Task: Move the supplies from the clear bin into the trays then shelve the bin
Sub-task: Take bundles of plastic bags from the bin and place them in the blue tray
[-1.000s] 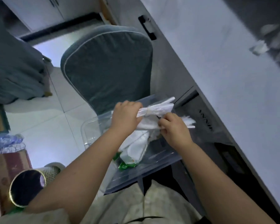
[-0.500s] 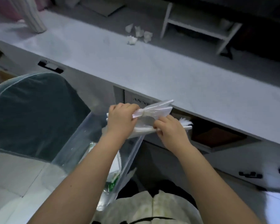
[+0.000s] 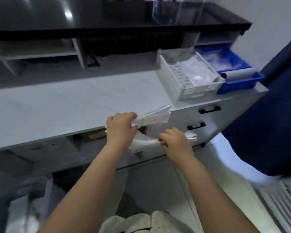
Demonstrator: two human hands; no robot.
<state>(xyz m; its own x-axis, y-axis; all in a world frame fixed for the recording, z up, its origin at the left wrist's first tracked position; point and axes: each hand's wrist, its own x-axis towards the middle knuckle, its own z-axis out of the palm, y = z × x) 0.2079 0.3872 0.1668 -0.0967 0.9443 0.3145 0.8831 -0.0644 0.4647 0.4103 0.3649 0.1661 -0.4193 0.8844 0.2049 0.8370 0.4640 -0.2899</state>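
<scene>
My left hand point(image 3: 120, 127) grips a banded bundle of clear plastic bags point(image 3: 152, 118) that fans out to the right, just in front of the desk's front edge. My right hand point(image 3: 174, 140) holds a second bundle of clear plastic bags point(image 3: 145, 142), whose frayed end sticks out past its fingers. A white slatted tray point(image 3: 176, 78) with clear packets inside stands on the desk at the right. Beside it stands a blue tray point(image 3: 237, 83) holding plastic packets and a white roll. The clear bin point(image 3: 40, 204) shows only as a blur at the lower left.
The pale desk top point(image 3: 65, 105) stretches left of the trays. Drawers with black handles point(image 3: 209, 109) sit under the trays. A dark shelf point(image 3: 107, 26) runs above with white cubbies point(image 3: 40, 52) beneath. A dark blue chair point(image 3: 274, 115) stands at the right.
My view swung right from the bin and chair to the desk and trays. Both hands carried the plastic bundles out of the bin toward the desk edge, keeping their grip.
</scene>
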